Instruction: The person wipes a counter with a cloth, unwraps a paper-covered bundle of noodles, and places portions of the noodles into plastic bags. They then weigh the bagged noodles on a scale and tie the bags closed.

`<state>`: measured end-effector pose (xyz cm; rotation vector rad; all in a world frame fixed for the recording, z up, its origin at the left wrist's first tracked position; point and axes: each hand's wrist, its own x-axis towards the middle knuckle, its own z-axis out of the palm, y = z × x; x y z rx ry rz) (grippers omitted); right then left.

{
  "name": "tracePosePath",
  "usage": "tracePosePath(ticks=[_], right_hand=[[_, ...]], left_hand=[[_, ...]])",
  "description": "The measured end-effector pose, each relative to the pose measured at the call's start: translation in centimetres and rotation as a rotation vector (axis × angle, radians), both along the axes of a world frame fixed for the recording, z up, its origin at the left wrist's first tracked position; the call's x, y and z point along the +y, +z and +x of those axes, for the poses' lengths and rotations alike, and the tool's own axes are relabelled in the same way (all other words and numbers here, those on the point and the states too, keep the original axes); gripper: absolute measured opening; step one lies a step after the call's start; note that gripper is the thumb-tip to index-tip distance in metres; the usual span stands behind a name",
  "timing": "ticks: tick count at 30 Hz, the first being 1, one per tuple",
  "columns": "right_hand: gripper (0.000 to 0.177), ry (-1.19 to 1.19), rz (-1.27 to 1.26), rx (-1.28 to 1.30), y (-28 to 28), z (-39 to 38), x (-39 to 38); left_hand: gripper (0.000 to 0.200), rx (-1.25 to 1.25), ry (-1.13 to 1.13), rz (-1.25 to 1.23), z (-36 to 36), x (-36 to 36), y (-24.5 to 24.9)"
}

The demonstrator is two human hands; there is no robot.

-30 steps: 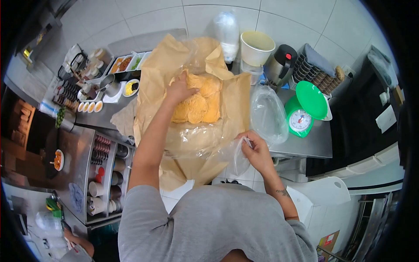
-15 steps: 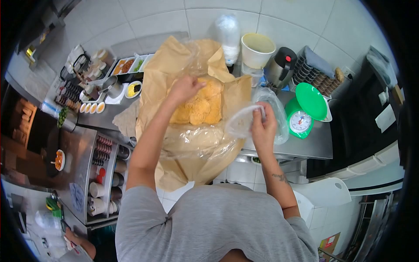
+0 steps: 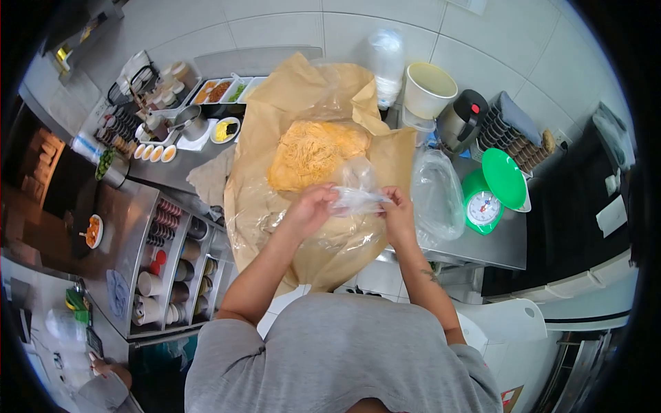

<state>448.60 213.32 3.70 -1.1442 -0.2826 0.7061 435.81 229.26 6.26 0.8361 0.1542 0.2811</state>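
Note:
A small clear plastic bag (image 3: pixel 359 195) is stretched between my two hands. My left hand (image 3: pixel 315 210) pinches its left side, and my right hand (image 3: pixel 397 212) pinches its right end. The bag hangs over the front edge of a pile of yellow noodles (image 3: pixel 313 155). Under the noodles lie clear plastic film and a large sheet of brown paper (image 3: pixel 258 144). Right of the paper, a stack of clear bags (image 3: pixel 438 196) lies on the steel counter.
A green scale (image 3: pixel 484 208), a thermos (image 3: pixel 463 122) and a white bucket (image 3: pixel 430 89) stand on the right. Egg halves (image 3: pixel 153 153), a small bowl (image 3: pixel 225 130) and topping trays (image 3: pixel 237 90) sit at the left. Another person's arm (image 3: pixel 110 372) shows at lower left.
My left hand has come off the noodles and moved down to the bag. My right hand has shifted slightly left and down with the bag, and the view has shifted a little.

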Motion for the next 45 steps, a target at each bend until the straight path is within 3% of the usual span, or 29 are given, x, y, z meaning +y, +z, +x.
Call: tracePosePath(ticks=[1,4,7,8,9,11,14,15,17,18,20,21,23,25,27,29,31,32,33,34,35,36,39,41,43,45], right_hand=[[0.020,0.084,0.094,0.325,0.9,-0.4,0.0],[0.020,0.214,0.393,0.710,2.3,-0.9,0.2],[0.019,0.253,0.363,0.247,2.2,-2.0,0.7],[0.018,0.159,0.232,0.014,2.0,-2.4,0.9],[0.018,0.067,0.105,-0.220,1.9,-2.9,1.4],[0.017,-0.010,-0.043,-0.419,1.7,-3.1,2.0],[0.017,0.034,-0.093,-0.346,1.0,-2.4,1.8],[0.017,0.048,-0.097,-0.343,0.0,-1.7,1.6],[0.016,0.076,-0.102,-0.286,-0.8,-1.5,0.7],[0.015,0.086,-0.092,-0.248,-0.3,-1.4,0.4],[0.015,0.074,-0.126,-0.230,1.0,-1.9,-0.2],[0.014,0.053,-0.167,-0.249,1.9,-2.8,-0.3],[0.014,0.044,-0.169,-0.322,1.8,-4.4,0.1],[0.014,0.068,-0.097,-0.431,0.3,-5.6,0.7],[0.014,0.244,-0.151,-0.224,1.8,-6.5,0.3],[0.013,0.334,-0.153,-0.039,3.3,-6.7,-0.2],[0.013,0.338,-0.121,0.115,4.1,-6.3,-1.4],[0.013,0.329,-0.120,0.121,4.3,-5.8,-2.3],[0.014,0.322,-0.121,0.129,4.4,-5.3,-3.5],[0.014,0.318,-0.123,0.139,4.4,-5.0,-4.6],[0.015,0.254,-0.115,0.117,4.3,-4.8,-5.6],[0.015,0.193,-0.103,0.092,4.1,-4.4,-6.5],[0.020,0.079,-0.139,0.098,5.5,-4.0,-9.5],[0.021,0.092,-0.173,0.047,5.9,-3.0,-12.7],[0.018,0.031,-0.267,-0.260,3.1,-1.7,-18.5],[0.014,-0.014,-0.191,-0.106,6.2,-1.8,-21.8]], left_hand=[[0.010,0.025,0.057,-0.081,-0.1,-0.1,-1.2],[0.011,0.102,0.151,-0.306,0.2,0.6,-3.7],[0.010,0.099,0.195,-0.403,0.9,1.7,-4.3],[0.010,0.086,0.210,-0.417,0.9,1.7,-4.1],[0.009,0.093,0.209,-0.255,0.8,1.5,-4.0],[0.009,0.113,0.209,0.070,0.0,0.1,-1.5],[0.016,0.186,0.035,0.599,-0.8,0.1,-0.8],[0.023,0.120,0.155,0.875,-1.1,2.0,-1.5],[0.029,0.098,0.419,1.160,-3.3,7.1,-1.4],[0.028,0.129,0.571,1.175,-4.5,10.1,-0.4],[0.025,0.433,0.837,1.372,-7.5,17.3,-1.8],[0.033,0.710,0.808,1.589,-9.6,21.7,-4.2],[0.044,1.100,0.910,1.598,-11.0,22.2,-5.1],[0.055,1.394,0.723,1.556,-11.6,22.5,-7.3],[0.048,1.292,0.689,1.777,-12.4,23.1,-9.7],[0.038,1.112,0.725,1.691,-13.3,25.6,-10.7],[0.038,1.015,0.901,1.673,-14.4,29.6,-12.7],[0.031,0.849,0.815,1.021,-14.9,30.6,-11.1],[0.027,0.864,0.962,1.026,-14.2,28.8,-7.9],[0.025,0.670,1.016,0.851,-13.6,26.4,-4.5],[0.027,0.609,0.920,0.880,-14.0,25.2,-1.5],[0.030,0.309,0.881,0.684,-12.7,22.3,1.7],[0.032,0.161,0.595,0.593,-9.5,13.0,9.9],[0.035,0.037,0.366,0.707,-6.2,7.1,11.6],[0.036,-0.082,0.104,0.764,-1.3,-0.1,12.2],[0.037,-0.160,-0.179,0.723,4.2,-7.5,10.4]])
